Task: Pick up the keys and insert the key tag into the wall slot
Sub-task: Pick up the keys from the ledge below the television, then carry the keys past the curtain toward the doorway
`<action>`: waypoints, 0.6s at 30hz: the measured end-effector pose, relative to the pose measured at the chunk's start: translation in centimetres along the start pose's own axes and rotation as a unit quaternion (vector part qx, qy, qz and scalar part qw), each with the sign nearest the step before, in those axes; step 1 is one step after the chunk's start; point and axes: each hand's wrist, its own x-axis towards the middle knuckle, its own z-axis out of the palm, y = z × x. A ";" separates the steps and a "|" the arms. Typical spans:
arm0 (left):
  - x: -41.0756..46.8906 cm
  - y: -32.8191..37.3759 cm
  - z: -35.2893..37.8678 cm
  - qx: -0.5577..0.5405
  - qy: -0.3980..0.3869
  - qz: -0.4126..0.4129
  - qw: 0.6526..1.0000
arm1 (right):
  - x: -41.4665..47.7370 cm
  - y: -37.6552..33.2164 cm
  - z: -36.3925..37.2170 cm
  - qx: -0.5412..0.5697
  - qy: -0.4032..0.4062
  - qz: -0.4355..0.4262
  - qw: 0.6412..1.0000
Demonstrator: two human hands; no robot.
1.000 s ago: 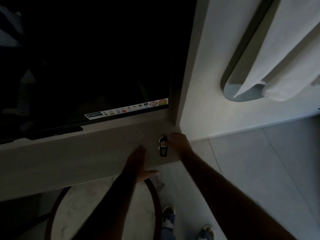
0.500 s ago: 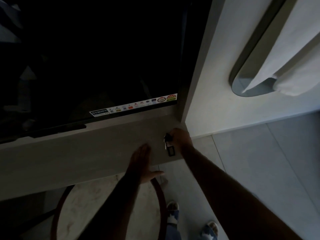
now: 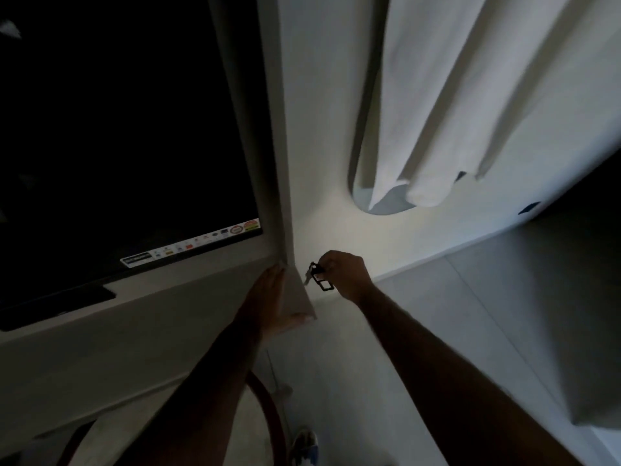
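The room is dim. My right hand [image 3: 346,274] is closed on the keys [image 3: 317,277], a small bunch with a dark rectangular key tag hanging from it. It holds them in the air just right of the ledge corner, in front of the white wall. My left hand [image 3: 268,297] lies flat, fingers together, on the right end of the grey ledge [image 3: 151,324]. No wall slot shows in this view.
A dark TV screen [image 3: 127,129] with a sticker strip stands above the ledge. White curtains [image 3: 470,95] hang over an oval mirror [image 3: 379,203] on the wall at right. Grey floor tiles, a round table rim [image 3: 268,408] and a shoe [image 3: 304,445] lie below.
My right hand has lifted the keys off the ledge and carried them right, past its corner. My left hand slid toward the ledge's end. The view has swung right.
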 end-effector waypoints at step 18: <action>4.5 26.2 -10.5 -0.007 0.141 0.205 0.968 | -9.2 -0.3 -28.9 0.214 0.179 -0.060 0.958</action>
